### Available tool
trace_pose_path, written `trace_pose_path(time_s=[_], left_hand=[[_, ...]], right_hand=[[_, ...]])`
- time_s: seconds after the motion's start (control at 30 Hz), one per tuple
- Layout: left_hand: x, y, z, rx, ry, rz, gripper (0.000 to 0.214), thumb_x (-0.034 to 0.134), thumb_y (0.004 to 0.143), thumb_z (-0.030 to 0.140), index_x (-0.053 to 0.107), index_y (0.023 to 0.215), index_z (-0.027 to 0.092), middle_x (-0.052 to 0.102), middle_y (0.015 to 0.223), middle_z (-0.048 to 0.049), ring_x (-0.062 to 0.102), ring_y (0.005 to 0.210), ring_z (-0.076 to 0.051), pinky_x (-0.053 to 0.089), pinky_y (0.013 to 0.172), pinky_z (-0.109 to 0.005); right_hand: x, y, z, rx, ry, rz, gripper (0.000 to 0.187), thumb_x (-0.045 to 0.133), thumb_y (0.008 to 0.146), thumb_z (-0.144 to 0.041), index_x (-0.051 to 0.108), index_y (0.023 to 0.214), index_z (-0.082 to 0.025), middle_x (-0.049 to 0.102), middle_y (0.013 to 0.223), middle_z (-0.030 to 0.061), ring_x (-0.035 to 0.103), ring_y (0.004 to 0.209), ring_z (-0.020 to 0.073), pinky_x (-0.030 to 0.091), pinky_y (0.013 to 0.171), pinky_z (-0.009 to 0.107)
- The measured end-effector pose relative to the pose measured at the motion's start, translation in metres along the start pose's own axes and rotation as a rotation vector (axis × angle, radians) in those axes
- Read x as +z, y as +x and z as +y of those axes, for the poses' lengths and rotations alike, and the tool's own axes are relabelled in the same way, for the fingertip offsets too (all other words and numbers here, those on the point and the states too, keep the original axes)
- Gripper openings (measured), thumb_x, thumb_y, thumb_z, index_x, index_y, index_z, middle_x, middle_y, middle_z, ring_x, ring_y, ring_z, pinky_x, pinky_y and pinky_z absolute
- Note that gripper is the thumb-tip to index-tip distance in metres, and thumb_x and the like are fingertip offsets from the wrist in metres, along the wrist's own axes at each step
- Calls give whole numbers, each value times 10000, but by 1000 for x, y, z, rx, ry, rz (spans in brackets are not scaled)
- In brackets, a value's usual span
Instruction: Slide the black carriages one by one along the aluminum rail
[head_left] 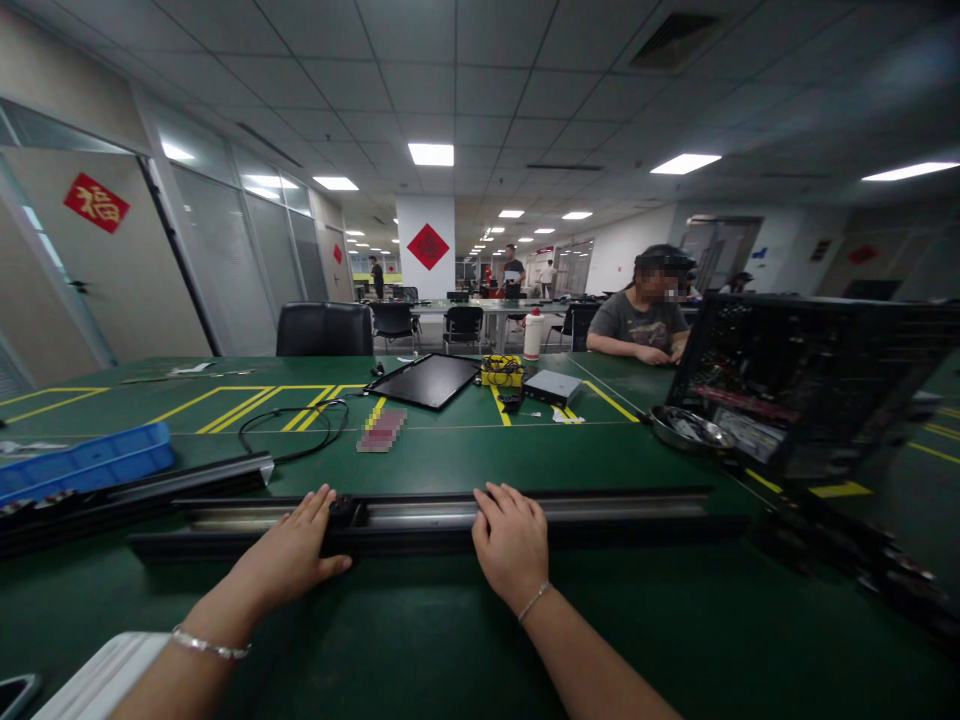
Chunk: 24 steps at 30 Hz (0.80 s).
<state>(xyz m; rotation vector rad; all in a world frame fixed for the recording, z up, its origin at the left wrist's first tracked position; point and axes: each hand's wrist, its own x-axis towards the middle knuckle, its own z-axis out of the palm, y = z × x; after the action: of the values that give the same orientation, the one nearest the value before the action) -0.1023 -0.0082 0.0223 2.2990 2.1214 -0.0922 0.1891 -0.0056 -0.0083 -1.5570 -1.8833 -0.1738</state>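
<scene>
A long black rail (615, 507) with a silvery metal channel inside lies lengthwise across the green table. A dark block (343, 511) sits in its channel left of the middle. My left hand (289, 555) rests over the rail beside that block, its fingers stretched towards the far edge and its thumb spread along the near side. Right of the middle, my right hand (514, 545) is bent over the rail, fingers curled across the channel; the fingertips are partly hidden. Another long black rail (202, 478) lies at the left, angled behind the first one's end.
A blue tray (90, 462) stands left. Beyond are a black cable (330, 435), a flat black panel (427, 380) and a grey box (553, 386). At right stand a metal bowl (694, 430) and an open computer case (817, 390). A person (641, 315) sits across the table.
</scene>
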Motion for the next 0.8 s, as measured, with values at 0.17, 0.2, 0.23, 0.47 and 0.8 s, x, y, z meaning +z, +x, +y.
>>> trace_pose_path(time_s=[0.17, 0.2, 0.23, 0.47, 0.8], left_hand=[[0, 0, 2, -2, -32, 13, 952, 506, 642, 582, 270, 1379, 26, 165, 1470, -178, 213, 1339, -310, 266, 1079, -419], [1, 0, 2, -2, -36, 14, 953, 507, 643, 583, 266, 1381, 29, 161, 1470, -179, 211, 1339, -311, 266, 1078, -421], [1, 0, 1, -1, -38, 13, 955, 508, 644, 584, 262, 1383, 31, 159, 1470, -180, 209, 1339, -313, 265, 1078, -424], [-1, 0, 2, 6, -26, 4, 946, 502, 662, 565, 229, 1390, 26, 150, 1472, -192, 211, 1340, -317, 255, 1081, -417], [7, 3, -3, 9, -21, 18, 936, 515, 661, 573, 228, 1400, 73, 158, 1474, -191, 217, 1335, -320, 261, 1075, -419]], right_hand=[[-1, 0, -1, -5, 0, 0, 335, 410, 855, -268, 639, 1100, -264, 608, 1189, 38, 476, 1138, 209, 272, 941, 363], [-2, 1, -1, -4, -4, 0, 335, 411, 854, -267, 639, 1099, -265, 609, 1187, 36, 476, 1137, 209, 274, 939, 361], [-2, 1, -1, -3, -5, 1, 334, 412, 853, -267, 639, 1098, -266, 611, 1186, 34, 476, 1137, 208, 274, 938, 360], [0, 0, 1, 4, -2, 0, 333, 414, 852, -271, 637, 1100, -271, 606, 1191, 33, 475, 1133, 206, 267, 945, 361], [1, 0, 1, 4, 6, 5, 334, 410, 855, -276, 637, 1100, -270, 604, 1195, 29, 472, 1136, 201, 260, 958, 358]])
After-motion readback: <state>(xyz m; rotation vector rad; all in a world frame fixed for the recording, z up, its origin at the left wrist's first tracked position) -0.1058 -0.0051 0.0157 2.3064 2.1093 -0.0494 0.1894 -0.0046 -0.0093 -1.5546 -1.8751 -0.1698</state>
